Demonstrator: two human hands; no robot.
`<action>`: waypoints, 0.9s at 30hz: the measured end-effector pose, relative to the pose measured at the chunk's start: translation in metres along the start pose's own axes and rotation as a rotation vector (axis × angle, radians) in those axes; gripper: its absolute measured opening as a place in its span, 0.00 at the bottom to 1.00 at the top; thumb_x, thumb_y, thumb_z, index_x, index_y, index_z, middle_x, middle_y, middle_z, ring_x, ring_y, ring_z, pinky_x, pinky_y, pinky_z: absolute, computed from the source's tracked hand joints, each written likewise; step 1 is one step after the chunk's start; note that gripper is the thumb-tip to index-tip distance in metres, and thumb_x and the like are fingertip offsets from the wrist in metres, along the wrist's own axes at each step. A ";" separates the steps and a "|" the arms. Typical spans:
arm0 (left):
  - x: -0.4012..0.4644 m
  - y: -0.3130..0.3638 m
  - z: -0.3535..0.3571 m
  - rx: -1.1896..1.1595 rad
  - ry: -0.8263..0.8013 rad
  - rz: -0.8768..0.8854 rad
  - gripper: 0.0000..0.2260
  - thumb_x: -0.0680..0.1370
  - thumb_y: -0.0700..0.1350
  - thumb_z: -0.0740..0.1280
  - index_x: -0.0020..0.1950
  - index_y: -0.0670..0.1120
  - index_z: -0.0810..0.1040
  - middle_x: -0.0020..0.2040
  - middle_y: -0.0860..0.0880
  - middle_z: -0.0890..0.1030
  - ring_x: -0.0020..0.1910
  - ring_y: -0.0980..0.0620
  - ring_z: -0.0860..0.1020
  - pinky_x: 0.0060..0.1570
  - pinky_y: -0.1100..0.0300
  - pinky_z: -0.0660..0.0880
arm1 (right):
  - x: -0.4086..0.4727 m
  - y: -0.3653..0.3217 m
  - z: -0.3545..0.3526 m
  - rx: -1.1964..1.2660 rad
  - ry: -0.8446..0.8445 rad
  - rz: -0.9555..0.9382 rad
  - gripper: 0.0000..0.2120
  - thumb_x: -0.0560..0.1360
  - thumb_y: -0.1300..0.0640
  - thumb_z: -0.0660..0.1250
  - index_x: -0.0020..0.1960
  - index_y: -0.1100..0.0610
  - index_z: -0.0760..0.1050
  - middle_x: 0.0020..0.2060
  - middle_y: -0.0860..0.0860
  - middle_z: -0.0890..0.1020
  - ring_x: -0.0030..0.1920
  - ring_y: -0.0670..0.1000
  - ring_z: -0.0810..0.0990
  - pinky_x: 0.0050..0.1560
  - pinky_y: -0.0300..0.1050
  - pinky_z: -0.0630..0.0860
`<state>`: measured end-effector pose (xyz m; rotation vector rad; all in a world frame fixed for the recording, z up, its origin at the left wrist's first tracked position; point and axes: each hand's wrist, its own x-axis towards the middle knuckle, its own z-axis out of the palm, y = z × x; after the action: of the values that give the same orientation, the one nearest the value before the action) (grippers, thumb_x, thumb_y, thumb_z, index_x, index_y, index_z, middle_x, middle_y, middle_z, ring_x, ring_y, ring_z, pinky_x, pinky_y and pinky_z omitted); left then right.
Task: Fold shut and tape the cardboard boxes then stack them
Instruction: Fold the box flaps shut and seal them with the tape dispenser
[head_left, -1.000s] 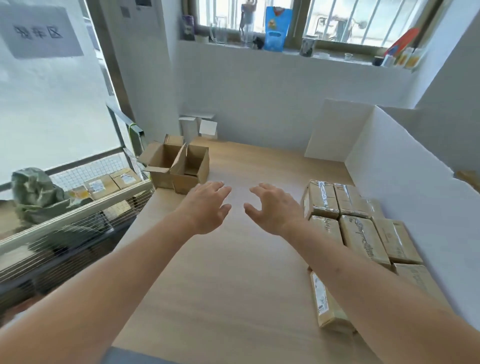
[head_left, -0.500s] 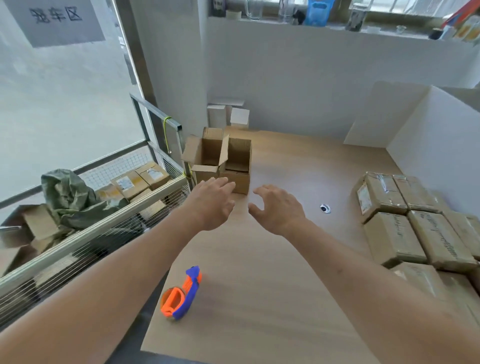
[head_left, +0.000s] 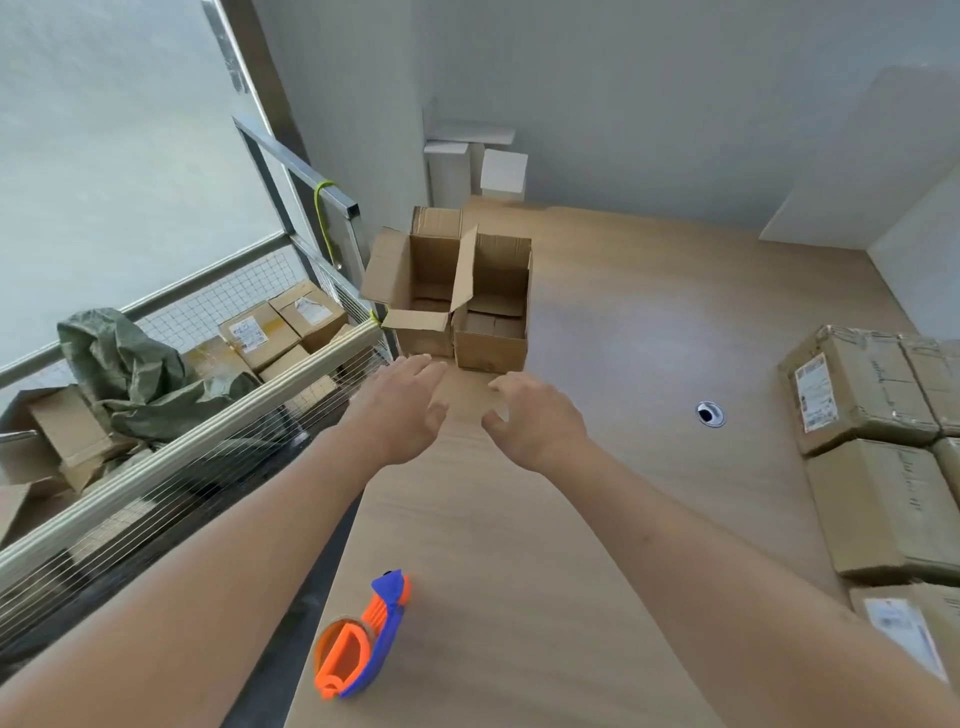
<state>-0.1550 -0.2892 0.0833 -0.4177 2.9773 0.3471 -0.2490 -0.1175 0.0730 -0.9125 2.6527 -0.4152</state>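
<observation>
We see two brown open boxes (head_left: 457, 296) side by side at the table's (head_left: 597, 519) far left edge, flaps up. Our left hand (head_left: 402, 410) and right hand (head_left: 535, 421), fingers spread and holding nothing, are closer to them than before. The taped boxes (head_left: 872, 431) run off the right edge

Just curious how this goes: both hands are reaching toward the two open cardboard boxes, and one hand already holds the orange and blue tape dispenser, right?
Not quite. In the head view the tape dispenser lies untouched on the table; the left hand and right hand are empty, reaching toward the open boxes.
</observation>
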 end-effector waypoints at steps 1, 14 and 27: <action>0.009 -0.002 0.005 -0.010 -0.006 -0.006 0.25 0.84 0.52 0.61 0.79 0.47 0.64 0.79 0.46 0.66 0.77 0.44 0.64 0.75 0.46 0.64 | 0.011 0.002 0.004 0.003 -0.010 -0.001 0.22 0.80 0.45 0.62 0.72 0.50 0.73 0.68 0.49 0.76 0.66 0.55 0.75 0.62 0.53 0.75; 0.135 -0.050 0.046 -0.041 0.000 -0.027 0.24 0.83 0.51 0.62 0.78 0.47 0.65 0.77 0.44 0.67 0.75 0.42 0.65 0.72 0.44 0.66 | 0.147 0.010 0.051 -0.055 0.103 0.005 0.24 0.79 0.52 0.66 0.74 0.53 0.70 0.79 0.56 0.64 0.79 0.59 0.60 0.76 0.53 0.63; 0.141 -0.077 0.072 -0.025 0.034 0.010 0.26 0.83 0.47 0.63 0.80 0.45 0.61 0.80 0.42 0.61 0.81 0.40 0.56 0.78 0.43 0.57 | 0.154 0.037 0.094 -0.307 0.079 0.096 0.11 0.79 0.59 0.65 0.60 0.50 0.74 0.52 0.50 0.79 0.53 0.57 0.77 0.53 0.49 0.68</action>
<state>-0.2621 -0.3807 -0.0226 -0.4151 3.0121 0.3818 -0.3496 -0.2026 -0.0559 -0.8622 2.8700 -0.0206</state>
